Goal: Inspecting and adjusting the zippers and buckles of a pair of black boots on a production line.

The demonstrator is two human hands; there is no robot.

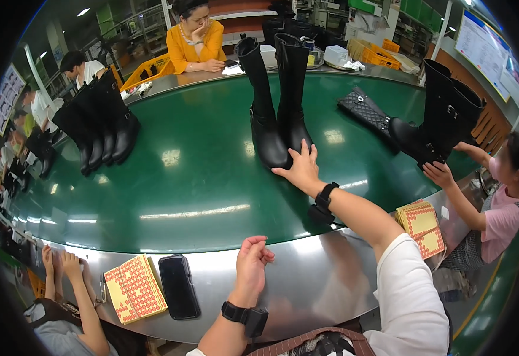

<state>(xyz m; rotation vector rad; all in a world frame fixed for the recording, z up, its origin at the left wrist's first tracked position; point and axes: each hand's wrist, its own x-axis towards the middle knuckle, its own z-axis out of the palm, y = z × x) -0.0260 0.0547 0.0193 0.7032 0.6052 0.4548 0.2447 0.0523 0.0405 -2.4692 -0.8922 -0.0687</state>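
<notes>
While the green belt (200, 196) fills most of the view, with a steel ledge (307, 279) along its near edge, the pair of tall black boots (277, 101) stands upright at the middle of it, toes toward the person. Judging by the thick soles and long shafts, the boots look fairly heavy at the foot and floppy above; the leather looks smooth and a bit slick, not fragile. The firmest hold would be low, around the ankle or over the toe, since a grip high on the shaft would likely let it fold.

More boots (102, 124) stand at the left of the belt, another pair (437, 124) at the right where a co-worker's hand (440, 175) touches the toe.

The right hand (300, 169) reaches out with fingers spread, lying flat on the toe of the right boot, pressing and not gripping. The left hand (252, 261) rests on the ledge, loosely curled and empty. Beside it lie a black phone (178, 286) and a sheet of round stickers (135, 289).
</notes>
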